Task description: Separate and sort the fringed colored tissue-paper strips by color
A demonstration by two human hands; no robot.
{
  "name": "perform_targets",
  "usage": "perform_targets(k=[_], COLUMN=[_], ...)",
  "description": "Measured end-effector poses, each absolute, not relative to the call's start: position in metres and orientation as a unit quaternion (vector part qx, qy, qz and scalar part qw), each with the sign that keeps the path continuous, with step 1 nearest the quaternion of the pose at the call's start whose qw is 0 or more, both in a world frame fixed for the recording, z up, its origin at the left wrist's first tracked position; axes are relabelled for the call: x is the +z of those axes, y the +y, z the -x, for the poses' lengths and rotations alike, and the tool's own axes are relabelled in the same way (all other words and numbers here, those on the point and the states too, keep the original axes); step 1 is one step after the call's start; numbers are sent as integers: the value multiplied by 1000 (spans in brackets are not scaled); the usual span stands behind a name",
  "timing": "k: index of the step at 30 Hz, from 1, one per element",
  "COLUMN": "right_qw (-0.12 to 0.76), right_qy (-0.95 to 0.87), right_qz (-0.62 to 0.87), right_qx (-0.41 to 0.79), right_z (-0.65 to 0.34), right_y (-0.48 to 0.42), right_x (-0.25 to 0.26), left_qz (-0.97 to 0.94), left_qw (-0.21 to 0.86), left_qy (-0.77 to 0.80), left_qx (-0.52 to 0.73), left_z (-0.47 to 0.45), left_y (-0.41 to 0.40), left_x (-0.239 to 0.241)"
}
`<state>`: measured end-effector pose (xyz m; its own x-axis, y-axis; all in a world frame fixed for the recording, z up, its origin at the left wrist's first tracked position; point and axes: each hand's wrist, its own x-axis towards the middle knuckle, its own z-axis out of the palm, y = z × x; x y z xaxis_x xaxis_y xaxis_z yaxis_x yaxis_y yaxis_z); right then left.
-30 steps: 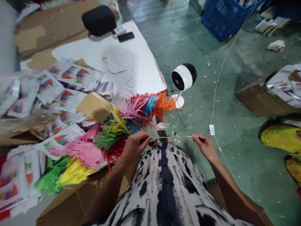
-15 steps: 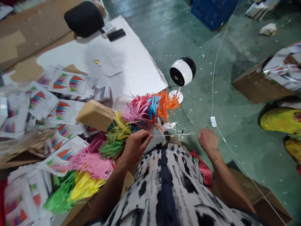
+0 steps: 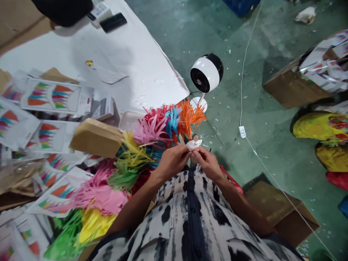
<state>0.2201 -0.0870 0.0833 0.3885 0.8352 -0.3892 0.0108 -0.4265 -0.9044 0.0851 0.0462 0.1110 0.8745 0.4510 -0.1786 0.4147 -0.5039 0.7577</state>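
Note:
My left hand (image 3: 176,157) and my right hand (image 3: 207,161) meet in front of my waist, fingertips pinched close together. The thin white string that ran between them a moment ago is hidden by the fingers now. Just beyond the fingertips is a crumpled white piece (image 3: 194,144), perhaps paper or cloth. Left of my left hand hang bunches of cut tissue-paper fringe: yellow fringe (image 3: 133,150), green fringe (image 3: 123,175), light pink fringe (image 3: 150,127), blue fringe (image 3: 173,119) and orange fringe (image 3: 190,116).
A white table (image 3: 146,61) carries printed packages (image 3: 54,96) and a folded brown cardboard piece (image 3: 95,137). On the floor stand a white-and-black fan (image 3: 206,74), a filled carton (image 3: 293,79) and another carton (image 3: 280,206). A white cable (image 3: 241,79) crosses the floor.
My right hand has come in from the right to meet my left, which moved slightly right. The string stretched between them no longer shows. The view has shifted a little.

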Motion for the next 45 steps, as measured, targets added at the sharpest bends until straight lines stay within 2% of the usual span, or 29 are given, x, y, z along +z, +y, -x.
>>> perform_targets(k=[6, 11, 17, 21, 25, 27, 29, 32, 36, 38, 42, 45], right_qw=[461, 386, 470, 440, 418, 367, 280, 169, 122, 166, 404, 507], right_qy=[-305, -366, -246, -255, -247, -275, -364, -468, -388, -324, -222, -188], right_qz=[691, 697, 588, 664, 757, 794, 803, 784, 849, 864, 797, 744], right_qx=[466, 480, 611, 548, 438, 399, 380, 372, 337, 348, 390, 392], right_z=[-243, -272, -276, -277, -282, -281, -276, -272, -284, -295, -307, -305], right_y=[-82, -75, -68, -63, -54, -51, -51, -58, -70, -71, -57, -40], right_x=[60, 56, 52, 41, 19, 6, -7, -19, -22, -18, -1, 11], left_qz=[-832, -846, -877, -887, -932, -947, -954, -954, -936, -912, -819, -745], left_qw=[466, 434, 398, 378, 286, 252, 235, 237, 294, 348, 495, 585], left_qy=[303, 310, 268, 265, 224, 198, 183, 175, 195, 216, 268, 298], left_qx=[9, -3, -31, -19, -3, -22, -42, -49, -10, 26, 107, 118], left_z=[-89, -103, -128, -134, -139, -145, -151, -158, -161, -163, -170, -175], left_y=[61, 69, 67, 78, 98, 106, 110, 112, 110, 108, 105, 105], left_x=[96, 84, 77, 55, 13, -6, -19, -23, -9, 0, 14, 19])
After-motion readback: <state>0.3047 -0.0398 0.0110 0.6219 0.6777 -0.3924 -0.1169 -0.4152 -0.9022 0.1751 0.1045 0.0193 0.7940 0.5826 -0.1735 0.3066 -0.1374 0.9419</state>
